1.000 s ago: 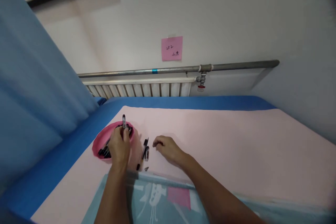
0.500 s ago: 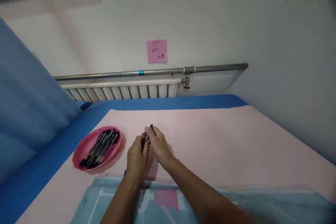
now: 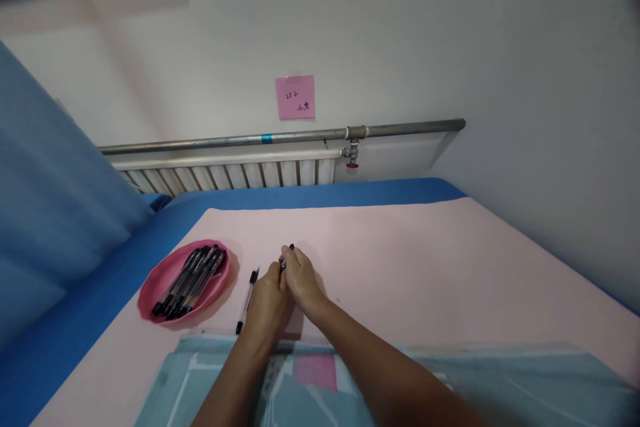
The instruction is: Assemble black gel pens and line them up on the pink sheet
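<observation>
My left hand [image 3: 267, 300] and my right hand [image 3: 301, 280] meet over the pink sheet, both with curled fingers. Between them they hold a pen [image 3: 291, 247]; its dark tip shows past the right fingers, and most of its body is hidden. My right hand grips the upper part, while my left closes around the lower part. Left of my left hand, a clear-barrelled pen [image 3: 245, 307] with black ends lies on the sheet, its tip pointing away from me. Farther left, several similar black pens [image 3: 193, 280] rest in a pink scalloped dish [image 3: 145, 297].
The pink sheet [image 3: 400, 267] covers a blue surface [image 3: 320, 193]. A teal plastic bag-like sheet [image 3: 500, 380] lies along the near edge. Blue cloth [image 3: 55, 193] hangs at left. A radiator [image 3: 240, 173], a metal pipe [image 3: 215, 142] and a pink note [image 3: 295, 97] are at the wall.
My left hand has shifted slightly right and closer to my right hand. The pen lying beside it, almost wholly hidden before, now shows. The view has shifted slightly.
</observation>
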Demonstrator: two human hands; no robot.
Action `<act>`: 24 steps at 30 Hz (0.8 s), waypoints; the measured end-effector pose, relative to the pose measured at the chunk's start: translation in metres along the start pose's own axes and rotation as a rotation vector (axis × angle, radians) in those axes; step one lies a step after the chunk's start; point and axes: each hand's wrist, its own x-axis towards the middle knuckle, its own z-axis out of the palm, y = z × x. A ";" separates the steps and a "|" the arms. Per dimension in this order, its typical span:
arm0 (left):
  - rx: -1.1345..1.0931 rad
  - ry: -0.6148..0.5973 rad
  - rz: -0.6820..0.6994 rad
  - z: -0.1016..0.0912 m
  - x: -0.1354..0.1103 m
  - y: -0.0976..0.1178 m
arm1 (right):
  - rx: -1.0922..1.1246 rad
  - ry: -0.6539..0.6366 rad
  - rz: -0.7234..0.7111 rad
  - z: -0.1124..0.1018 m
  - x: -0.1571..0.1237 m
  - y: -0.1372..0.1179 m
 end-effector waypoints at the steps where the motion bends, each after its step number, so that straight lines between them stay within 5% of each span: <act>1: -0.004 -0.005 -0.001 0.000 -0.001 0.000 | -0.006 0.011 -0.001 0.000 -0.001 -0.001; 7: -0.093 -0.014 0.026 0.005 0.000 -0.003 | 0.003 0.038 -0.004 -0.001 0.001 0.004; 17: -0.067 -0.060 0.081 0.007 0.001 -0.010 | 0.439 0.113 0.080 -0.023 0.033 0.001; 24: -0.172 0.094 0.042 -0.001 0.000 -0.013 | 0.422 -0.117 0.067 -0.025 0.029 0.001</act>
